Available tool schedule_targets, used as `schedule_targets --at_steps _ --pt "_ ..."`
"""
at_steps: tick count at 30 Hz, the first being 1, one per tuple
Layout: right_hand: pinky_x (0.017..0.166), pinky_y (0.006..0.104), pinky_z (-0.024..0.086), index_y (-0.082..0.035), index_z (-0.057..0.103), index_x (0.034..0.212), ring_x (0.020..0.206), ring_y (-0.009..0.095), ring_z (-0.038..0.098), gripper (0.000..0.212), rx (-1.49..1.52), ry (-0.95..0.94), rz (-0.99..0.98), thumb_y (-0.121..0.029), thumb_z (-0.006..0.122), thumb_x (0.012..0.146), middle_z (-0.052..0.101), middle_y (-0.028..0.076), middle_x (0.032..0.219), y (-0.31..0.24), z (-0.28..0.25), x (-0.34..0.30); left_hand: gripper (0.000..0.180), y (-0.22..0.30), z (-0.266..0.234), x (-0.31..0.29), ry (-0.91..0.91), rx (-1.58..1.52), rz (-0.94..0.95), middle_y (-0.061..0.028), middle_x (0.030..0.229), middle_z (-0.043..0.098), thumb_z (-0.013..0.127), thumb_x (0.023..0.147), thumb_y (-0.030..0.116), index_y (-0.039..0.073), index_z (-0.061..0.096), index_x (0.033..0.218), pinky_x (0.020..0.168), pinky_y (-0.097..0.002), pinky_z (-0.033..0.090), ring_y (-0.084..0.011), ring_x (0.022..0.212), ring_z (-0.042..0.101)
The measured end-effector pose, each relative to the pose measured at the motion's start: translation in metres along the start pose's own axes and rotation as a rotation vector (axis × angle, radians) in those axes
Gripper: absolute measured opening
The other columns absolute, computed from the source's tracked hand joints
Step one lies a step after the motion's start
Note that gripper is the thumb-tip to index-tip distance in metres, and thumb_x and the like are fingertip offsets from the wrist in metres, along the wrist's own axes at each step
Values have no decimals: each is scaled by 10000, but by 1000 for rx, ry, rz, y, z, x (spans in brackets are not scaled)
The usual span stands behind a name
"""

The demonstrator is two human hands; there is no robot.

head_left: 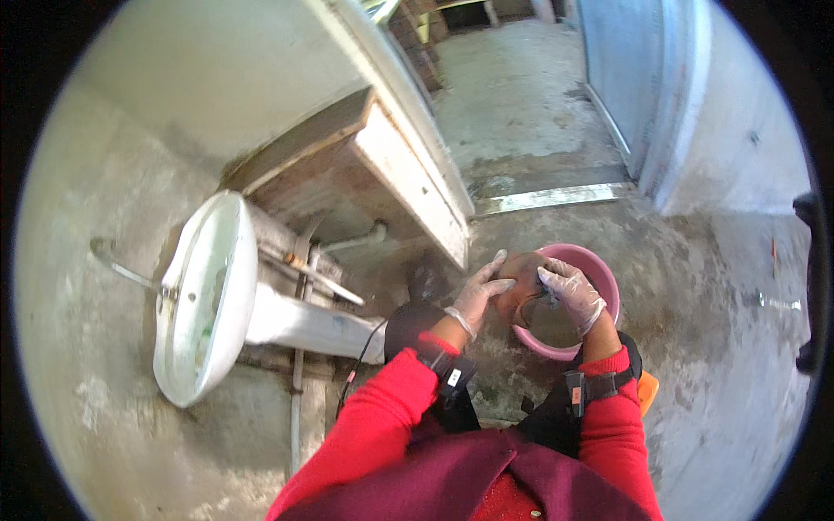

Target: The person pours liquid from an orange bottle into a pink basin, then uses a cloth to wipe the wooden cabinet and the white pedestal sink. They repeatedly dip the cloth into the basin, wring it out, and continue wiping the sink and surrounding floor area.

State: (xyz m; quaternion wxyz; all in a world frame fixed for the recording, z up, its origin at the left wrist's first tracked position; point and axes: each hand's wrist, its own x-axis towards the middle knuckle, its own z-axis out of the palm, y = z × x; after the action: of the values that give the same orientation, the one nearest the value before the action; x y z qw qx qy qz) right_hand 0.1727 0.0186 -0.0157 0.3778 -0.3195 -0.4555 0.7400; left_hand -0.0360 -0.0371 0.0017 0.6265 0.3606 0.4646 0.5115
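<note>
Hands overlapping pink basin, white sink left

The held round thing is showing reddish brown. The tub is looking pink, the gloves milky white, the sleeves bright red. The sink is shining white, the door is looking pale blue, the floor blotchy grey.

Person: wears bright red sleeves, maroon vest, translucent gloves, dark trousers; black wrist straps carry small units with pale labels.
</note>
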Motion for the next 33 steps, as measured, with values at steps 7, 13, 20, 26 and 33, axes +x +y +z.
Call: schedule_targets --at_steps 7,13,20,26,33 --pt "859 296 495 -3 660 1149 938 135 614 268 -88 173 -110 -82 635 894 668 19 1046 9 -2 18 567 5 -25 28 -64 148 17 -64 1369 560 646 837 1 41 530 1390 1075 -301 383 -168 1201 538" --pt "871 290 493 18 619 1221 968 157 619 399 0 156 -197 -157 596 863 648 52 1072 -5 10 14 333 21 -36 39 93 1080 596 -150 989 632 768 778 231 151 672 1087 835 -433 507 -376 972 608" --pt "758 253 467 10 672 1050 834 88 571 179 -408 273 -148 -96 616 917 638 -16 942 -1 7 24 255 48 -49 49 172 1222 891 -58 871 663 736 785 278 147 706 1001 841 -425 443 -300 861 608" --pt "699 245 460 -3 691 923 751 79 555 155 -242 410 -262 -138 615 940 626 -29 828 -6 13 25 172 54 -60 54 207 1259 669 -71 859 666 728 783 262 144 736 908 854 -425 431 -302 885 612" --pt "626 272 428 -14 690 912 687 77 522 222 -428 306 -240 -218 609 949 599 -28 761 -8 27 33 276 44 -63 58 137 1234 494 -112 1113 652 749 756 131 95 708 1026 957 -402 461 -318 1076 609"
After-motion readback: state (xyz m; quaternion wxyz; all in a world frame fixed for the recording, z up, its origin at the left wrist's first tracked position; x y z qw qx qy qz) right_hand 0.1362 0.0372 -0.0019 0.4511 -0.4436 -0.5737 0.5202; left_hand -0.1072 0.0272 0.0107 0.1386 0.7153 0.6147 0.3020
